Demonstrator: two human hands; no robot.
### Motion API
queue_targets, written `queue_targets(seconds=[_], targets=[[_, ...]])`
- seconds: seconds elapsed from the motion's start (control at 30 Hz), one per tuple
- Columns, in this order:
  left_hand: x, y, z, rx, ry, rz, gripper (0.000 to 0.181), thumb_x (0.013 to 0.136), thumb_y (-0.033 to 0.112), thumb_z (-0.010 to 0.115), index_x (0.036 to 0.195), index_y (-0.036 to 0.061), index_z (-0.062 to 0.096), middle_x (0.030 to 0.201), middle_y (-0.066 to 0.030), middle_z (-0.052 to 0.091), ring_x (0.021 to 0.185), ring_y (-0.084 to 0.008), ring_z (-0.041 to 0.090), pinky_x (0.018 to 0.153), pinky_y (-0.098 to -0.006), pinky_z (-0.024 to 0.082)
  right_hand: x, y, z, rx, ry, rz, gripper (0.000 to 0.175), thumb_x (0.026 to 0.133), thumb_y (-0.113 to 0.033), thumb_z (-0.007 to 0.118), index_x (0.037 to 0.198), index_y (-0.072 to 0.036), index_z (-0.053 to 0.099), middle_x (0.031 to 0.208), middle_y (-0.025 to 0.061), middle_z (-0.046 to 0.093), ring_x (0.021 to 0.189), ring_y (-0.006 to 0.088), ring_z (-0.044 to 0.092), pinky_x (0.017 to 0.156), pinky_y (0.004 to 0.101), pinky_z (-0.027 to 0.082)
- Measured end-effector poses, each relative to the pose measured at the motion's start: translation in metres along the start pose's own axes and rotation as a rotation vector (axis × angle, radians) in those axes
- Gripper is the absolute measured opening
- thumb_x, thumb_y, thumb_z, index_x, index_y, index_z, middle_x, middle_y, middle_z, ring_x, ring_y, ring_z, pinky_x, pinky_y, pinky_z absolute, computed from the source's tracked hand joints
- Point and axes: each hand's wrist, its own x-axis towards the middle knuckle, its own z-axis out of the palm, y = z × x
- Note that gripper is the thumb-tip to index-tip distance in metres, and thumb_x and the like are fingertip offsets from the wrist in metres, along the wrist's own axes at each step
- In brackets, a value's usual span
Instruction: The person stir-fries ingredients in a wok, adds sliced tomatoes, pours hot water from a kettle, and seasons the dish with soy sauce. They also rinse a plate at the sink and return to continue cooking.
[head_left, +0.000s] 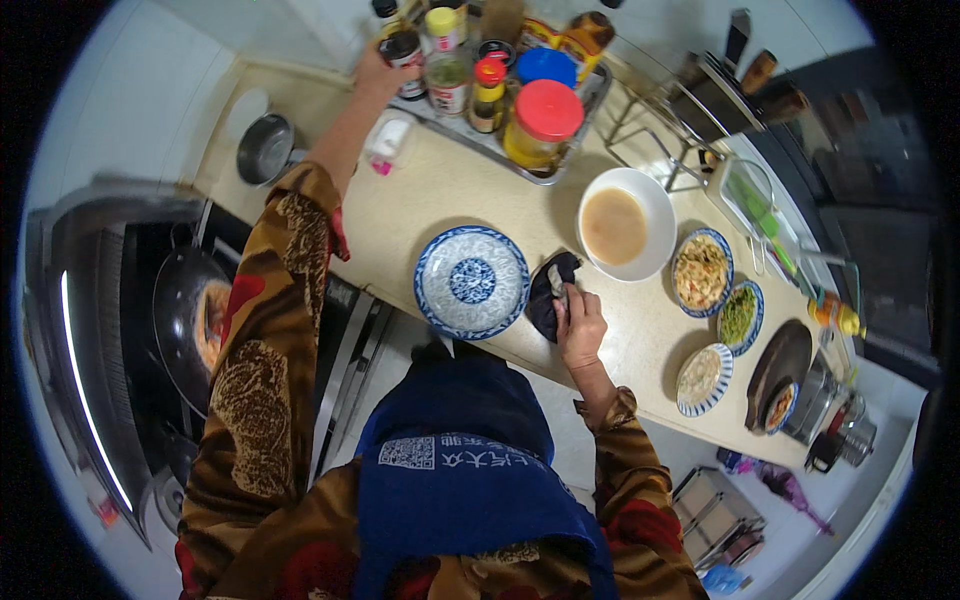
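Observation:
My left hand (380, 73) reaches to the far side of the counter and grips a dark bottle (406, 60) with a label, which stands among other bottles at the left end of a metal tray (545, 175). My right hand (582, 324) is on a crumpled dark cloth (547, 306) near the counter's front edge, its fingers closed on the fabric. Between my arms lies a blue-and-white patterned plate (472, 283) with no food on it. Right of the cloth stands a white bowl (660, 225) of cloudy brown liquid (613, 227).
Seasoning bottles and a red-lidded jar (544, 124) crowd the tray. Small dishes of chopped food (701, 271), greens (739, 319) and pale food (701, 375) stand at right, before a round dark board (780, 367). A knife rack (712, 97) stands behind. At left are a metal pot (264, 150) and a wok (176, 322) with food.

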Motion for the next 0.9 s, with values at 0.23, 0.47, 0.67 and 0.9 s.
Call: queue_targets(seconds=[0.23,0.47,0.67,0.9], targets=[[-0.042,0.067,-0.003,0.474,0.303,-0.291,0.075,0.065,0.011,0.075,0.132,-0.0001,0.043,0.118,-0.0238,0.061,0.112,-0.0345,0.06,0.096,-0.0387,0.047,0.015,-0.004,0.008,-0.033,0.02,-0.058,0.036,0.082,-0.01,0.066,0.116,-0.004,0.059,0.105,0.019,0.057,0.096,0.0382,0.054,0.082,0.0444,0.048],[-0.225,0.173,0.068,0.329,0.412,0.226,0.067,0.066,-0.006,0.06,0.131,0.0034,0.045,0.127,-0.023,0.046,0.123,-0.0412,0.041,0.105,-0.0483,0.034,-0.007,-0.007,0.001,-0.131,0.05,-0.119,0.052,0.083,-0.005,0.062,0.135,-0.004,0.052,0.129,0.0264,0.044,0.12,0.0421,0.044,0.1,0.0474,0.038],[-0.35,0.172,0.082,0.403,0.249,-0.345,0.059,0.079,0.014,0.066,0.134,0.0081,0.043,0.131,-0.0241,0.041,0.123,-0.0424,0.04,0.105,-0.052,0.032,-0.006,0.003,0.004,0.172,-0.055,-0.149,0.043,0.083,0.009,0.045,0.124,0.002,0.057,0.116,0.0218,0.056,0.11,0.035,0.054,0.1,0.0406,0.041],[-0.362,0.129,0.066,0.069,0.066,-0.928,0.063,0.086,0.036,0.065,0.131,-0.0032,0.044,0.134,-0.0283,0.046,0.119,-0.0474,0.049,0.098,-0.0519,0.042,0.061,0.01,0.023,0.391,-0.43,0.193,0.047,0.103,-0.031,0.04,0.125,0.008,0.053,0.118,0.0224,0.061,0.102,0.0321,0.063,0.084,0.0369,0.054]])
